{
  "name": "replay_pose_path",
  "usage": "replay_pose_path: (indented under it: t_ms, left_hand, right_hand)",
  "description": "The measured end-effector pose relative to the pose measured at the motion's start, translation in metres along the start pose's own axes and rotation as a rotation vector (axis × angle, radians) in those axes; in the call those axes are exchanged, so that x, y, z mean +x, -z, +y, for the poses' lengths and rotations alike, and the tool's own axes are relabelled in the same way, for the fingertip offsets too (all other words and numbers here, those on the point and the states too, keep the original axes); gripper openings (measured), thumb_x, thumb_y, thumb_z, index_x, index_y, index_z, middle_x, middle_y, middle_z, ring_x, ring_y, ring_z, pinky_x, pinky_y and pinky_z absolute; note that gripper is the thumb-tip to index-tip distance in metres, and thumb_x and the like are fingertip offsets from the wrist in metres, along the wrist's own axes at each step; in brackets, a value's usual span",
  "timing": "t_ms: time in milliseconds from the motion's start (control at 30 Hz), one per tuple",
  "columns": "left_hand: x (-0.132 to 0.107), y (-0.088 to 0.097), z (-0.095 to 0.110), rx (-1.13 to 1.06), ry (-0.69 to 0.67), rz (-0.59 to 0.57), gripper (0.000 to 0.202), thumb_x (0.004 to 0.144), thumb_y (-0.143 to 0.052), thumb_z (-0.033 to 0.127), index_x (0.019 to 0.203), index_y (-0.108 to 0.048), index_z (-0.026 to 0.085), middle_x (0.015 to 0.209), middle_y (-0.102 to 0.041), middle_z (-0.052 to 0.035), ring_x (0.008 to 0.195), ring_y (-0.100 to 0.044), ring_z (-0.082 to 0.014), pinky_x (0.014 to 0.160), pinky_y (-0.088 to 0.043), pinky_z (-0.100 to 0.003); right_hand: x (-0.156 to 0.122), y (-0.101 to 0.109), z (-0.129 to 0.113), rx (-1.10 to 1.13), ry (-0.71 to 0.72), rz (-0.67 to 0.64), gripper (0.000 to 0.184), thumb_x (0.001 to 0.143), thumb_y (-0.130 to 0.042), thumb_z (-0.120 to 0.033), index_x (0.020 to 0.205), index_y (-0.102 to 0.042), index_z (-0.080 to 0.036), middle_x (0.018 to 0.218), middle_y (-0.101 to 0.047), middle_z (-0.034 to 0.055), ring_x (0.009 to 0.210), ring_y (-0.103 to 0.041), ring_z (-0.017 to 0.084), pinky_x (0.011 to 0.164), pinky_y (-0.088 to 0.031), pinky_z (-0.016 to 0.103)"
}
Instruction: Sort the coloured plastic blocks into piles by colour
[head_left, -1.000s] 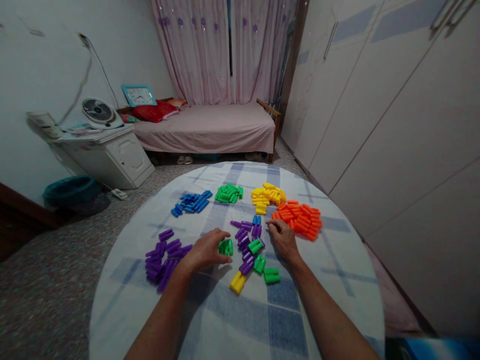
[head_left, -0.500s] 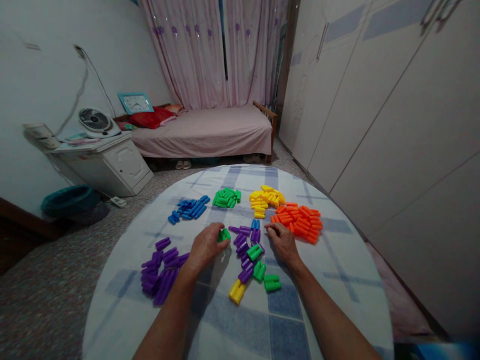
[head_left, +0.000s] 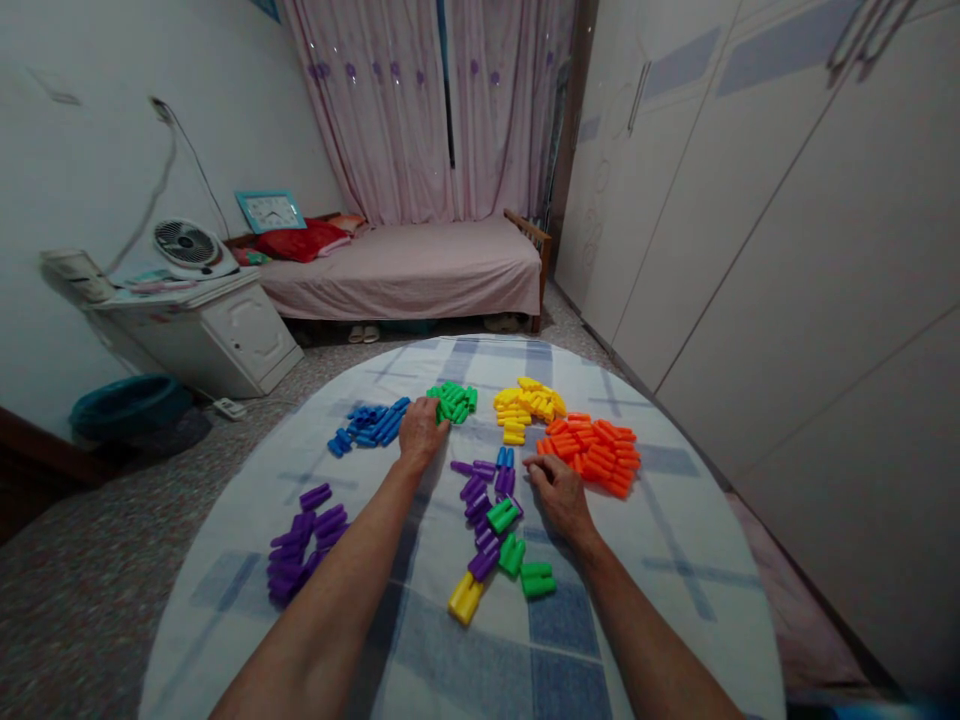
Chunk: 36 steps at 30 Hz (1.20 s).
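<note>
My left hand [head_left: 423, 432] reaches to the near edge of the green block pile [head_left: 456, 401]. Its thumb and fingertips touch the green pieces, and whether one is gripped is hidden. My right hand [head_left: 559, 490] rests on the cloth, index finger stretched out and the others loosely bent, with nothing visible in it. Just left of it lies a figure of joined purple blocks [head_left: 478, 500]. A blue block [head_left: 505, 458] tops it and a yellow block [head_left: 466, 598] ends it below. Green blocks [head_left: 538, 580] sit along its right side.
Around the round cloth-covered table [head_left: 660, 640] lie piles of blue blocks [head_left: 371, 425], yellow blocks [head_left: 529, 402], orange blocks [head_left: 596, 452] and purple blocks [head_left: 300, 550]. Beyond stand a bed [head_left: 420, 265], a white cabinet [head_left: 217, 335] with a fan [head_left: 191, 247], and a wardrobe [head_left: 787, 250].
My left hand has moved away and up from beside the purple figure, where it held a green block, to the green pile. My right hand has stayed nearly in place.
</note>
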<state>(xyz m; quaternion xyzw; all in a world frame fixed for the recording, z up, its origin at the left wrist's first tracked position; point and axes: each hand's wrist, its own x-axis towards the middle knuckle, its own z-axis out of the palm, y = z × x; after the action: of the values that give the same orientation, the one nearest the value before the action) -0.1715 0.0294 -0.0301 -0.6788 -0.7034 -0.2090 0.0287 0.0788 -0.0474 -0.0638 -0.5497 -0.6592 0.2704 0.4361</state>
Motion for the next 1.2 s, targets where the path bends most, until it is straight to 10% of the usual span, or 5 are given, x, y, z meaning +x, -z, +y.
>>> replay_pose_path:
  t_ms: [267, 600, 833, 1000, 1200]
  left_hand:
    - [-0.022, 0.006, 0.004, -0.081, -0.006, 0.06, 0.036, 0.083, -0.051, 0.023, 0.118, -0.057, 0.015, 0.122, -0.056, -0.0127, 0.116, -0.05, -0.0247, 0.099, -0.04, -0.036]
    - [-0.058, 0.007, 0.092, -0.077, -0.176, -0.289, 0.036, 0.083, -0.055, 0.045, 0.103, -0.064, 0.017, 0.102, -0.066, -0.0111, 0.099, -0.059, -0.0258, 0.084, -0.046, -0.036]
    - [-0.058, -0.004, 0.105, -0.166, -0.064, -0.282, 0.032, 0.077, -0.058, 0.028, 0.107, -0.06, 0.017, 0.106, -0.064, -0.0119, 0.101, -0.059, -0.0257, 0.085, -0.046, -0.037]
    - [-0.052, 0.01, 0.078, -0.497, 0.012, -0.097, 0.04, 0.076, -0.057, 0.02, 0.116, -0.056, 0.019, 0.103, -0.064, -0.0053, 0.092, -0.061, -0.0166, 0.085, -0.048, -0.03]
    - [-0.03, 0.037, -0.026, -0.161, 0.153, 0.138, 0.032, 0.079, -0.055, 0.025, 0.11, -0.061, 0.018, 0.104, -0.064, -0.0091, 0.101, -0.058, -0.0226, 0.093, -0.045, -0.036]
  right_hand:
    - [0.0, 0.0, -0.004, 0.018, -0.014, -0.017, 0.027, 0.084, -0.046, -0.031, 0.09, -0.069, -0.019, 0.089, -0.07, 0.0053, 0.082, -0.065, 0.018, 0.076, -0.048, 0.03]
    - [0.0, 0.001, -0.003, 0.019, 0.006, -0.014, 0.028, 0.084, -0.046, -0.034, 0.09, -0.069, -0.019, 0.091, -0.071, 0.0063, 0.086, -0.064, 0.02, 0.079, -0.048, 0.033]
    - [0.0, 0.001, -0.002, 0.04, 0.01, -0.014, 0.028, 0.084, -0.046, -0.034, 0.09, -0.069, -0.019, 0.089, -0.071, 0.0065, 0.083, -0.065, 0.021, 0.077, -0.05, 0.033]
    - [0.0, 0.001, 0.001, 0.037, 0.003, -0.017, 0.029, 0.084, -0.046, -0.036, 0.091, -0.069, -0.019, 0.092, -0.071, 0.0069, 0.085, -0.065, 0.021, 0.078, -0.049, 0.034]
    - [0.001, 0.0, 0.0, 0.028, -0.011, -0.021, 0.03, 0.083, -0.046, -0.036, 0.09, -0.069, -0.019, 0.091, -0.07, 0.007, 0.085, -0.065, 0.021, 0.08, -0.048, 0.035]
